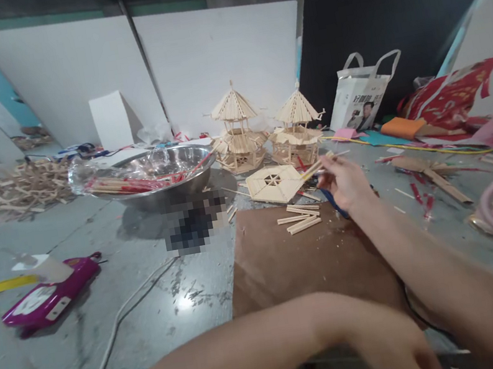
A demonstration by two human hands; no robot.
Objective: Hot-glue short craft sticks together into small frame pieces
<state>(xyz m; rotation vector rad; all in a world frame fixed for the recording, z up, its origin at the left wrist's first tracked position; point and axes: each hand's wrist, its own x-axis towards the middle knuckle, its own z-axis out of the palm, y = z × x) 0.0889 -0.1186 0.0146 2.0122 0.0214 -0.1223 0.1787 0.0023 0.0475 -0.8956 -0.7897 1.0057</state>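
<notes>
Above the back right of a brown sheet [283, 266], the fingers of my right hand [344, 179] are pinched on pale wooden sticks [314, 168]. Just left of these lies a flat hexagonal wooden panel [272, 184] with a spoked opening in its middle. Several short wooden sticks [302, 218] rest in small groups on the sheet's far part. A dark blue object [335, 202] shows partly beneath my right hand. My left hand [395, 336] is low at the front edge, bent downward, its fingers hidden from view.
Two stick-built pagoda models, a larger one [237, 129] and a smaller one [297, 125], stand behind the panel. A metal bowl [163, 192] holds plastic-wrapped sticks. Leftward lie a stick pile [29, 186], a purple power strip [52, 295] and a white cable [120, 319].
</notes>
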